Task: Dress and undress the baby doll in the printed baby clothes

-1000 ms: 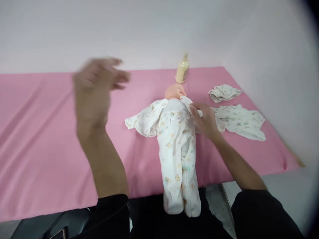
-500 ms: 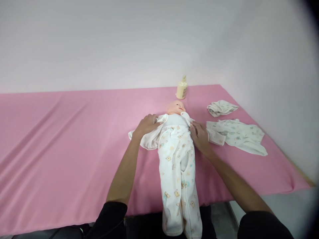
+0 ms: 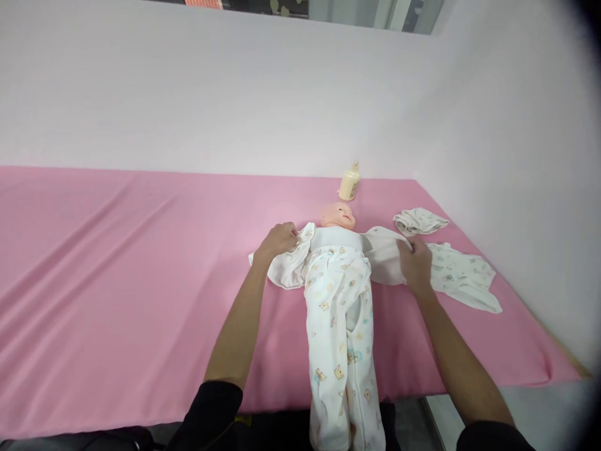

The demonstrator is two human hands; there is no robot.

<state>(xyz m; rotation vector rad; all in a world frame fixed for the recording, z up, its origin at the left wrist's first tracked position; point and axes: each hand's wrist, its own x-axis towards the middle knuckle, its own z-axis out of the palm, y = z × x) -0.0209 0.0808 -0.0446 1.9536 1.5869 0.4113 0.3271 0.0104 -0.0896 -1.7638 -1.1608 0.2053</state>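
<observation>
I have the doll point(image 3: 335, 237) lying on the pink sheet point(image 3: 141, 300), long axis toward me, between my left hand point(image 3: 278, 239), which is nearer it, and my right hand point(image 3: 416, 262), each clutching one side of the opened jacket point(image 3: 384, 257).

Soft, even light brightens the wall point(image 3: 211, 94) and cloth point(image 3: 117, 282), the pink dimming into gentle shadow between left arm point(image 3: 239, 319) and doll point(image 3: 338, 288). A blurred dark band point(image 3: 592, 31) (blackest at the upper corner) rims the right edge; print on the bottle point(image 3: 349, 185) is illegible.
</observation>
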